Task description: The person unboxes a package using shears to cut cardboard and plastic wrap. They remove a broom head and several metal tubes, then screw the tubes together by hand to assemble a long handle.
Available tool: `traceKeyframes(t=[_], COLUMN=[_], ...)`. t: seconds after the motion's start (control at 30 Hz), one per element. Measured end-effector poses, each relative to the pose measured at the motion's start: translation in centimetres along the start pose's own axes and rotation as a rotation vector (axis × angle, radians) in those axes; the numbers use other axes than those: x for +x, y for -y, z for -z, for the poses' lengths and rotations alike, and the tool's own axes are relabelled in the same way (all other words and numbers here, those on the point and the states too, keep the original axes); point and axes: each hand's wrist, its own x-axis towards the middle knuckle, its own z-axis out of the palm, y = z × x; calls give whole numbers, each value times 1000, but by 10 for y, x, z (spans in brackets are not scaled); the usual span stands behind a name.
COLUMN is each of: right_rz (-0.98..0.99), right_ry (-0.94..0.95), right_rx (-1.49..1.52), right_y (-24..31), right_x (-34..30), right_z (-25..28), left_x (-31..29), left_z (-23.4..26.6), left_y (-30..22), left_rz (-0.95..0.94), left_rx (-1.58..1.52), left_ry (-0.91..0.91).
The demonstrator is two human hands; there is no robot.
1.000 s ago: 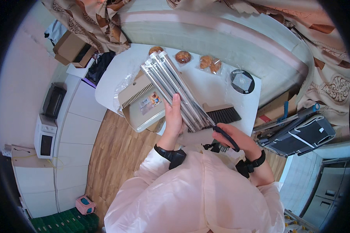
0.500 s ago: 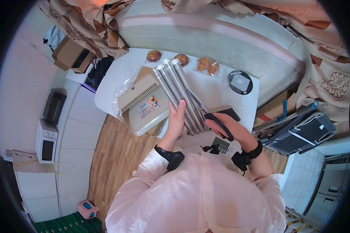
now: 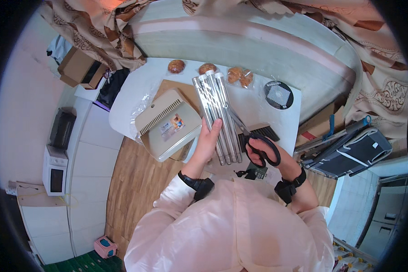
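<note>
My left hand (image 3: 207,144) grips a bundle of shiny metal tubes (image 3: 214,102), which look wrapped in clear film and have white ends at the top. Scissors with black handles (image 3: 273,144) are in my right hand (image 3: 257,153), its fingers through the loops. The blades point up and left against the right side of the bundle; whether they catch the film I cannot tell. Left of the tubes lies a beige dustpan (image 3: 187,140) with a comb-like toothed strip and a picture label. Partly behind my right hand rests a black-bristled brush head (image 3: 266,131).
The white table (image 3: 129,97) bears bagged round breads (image 3: 176,66), bagged croissants (image 3: 245,78), a round black-and-white disc (image 3: 279,95) and cardboard (image 3: 170,86) under the dustpan. A folded dark cot-like frame (image 3: 353,152) stands right, a microwave (image 3: 55,174) left.
The tubes have turned more upright and shifted slightly right. My right hand has tilted the scissors, showing more of their handle loops, with the blades still beside the bundle.
</note>
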Motion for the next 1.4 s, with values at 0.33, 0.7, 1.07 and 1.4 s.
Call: traceKeyframes(t=[0.33,0.7,1.07,1.4], right_rz=[84,-280,-496,358], right_ry=[-110,-738,-1163,-677], right_rx=[234,-544,-1233,-591], right_y=[12,-86,-178,-73], right_x=[9,-47,-21,24], right_z=[22,151,173,78], left_x=[5,0,-15,-4], left_z=[-15,57,55,44], left_y=[10,-6,-10,21], left_rz=[12,307,246,226], left_rx=[112,-133,-118,-4], left_ry=[120,-160,-97,-15])
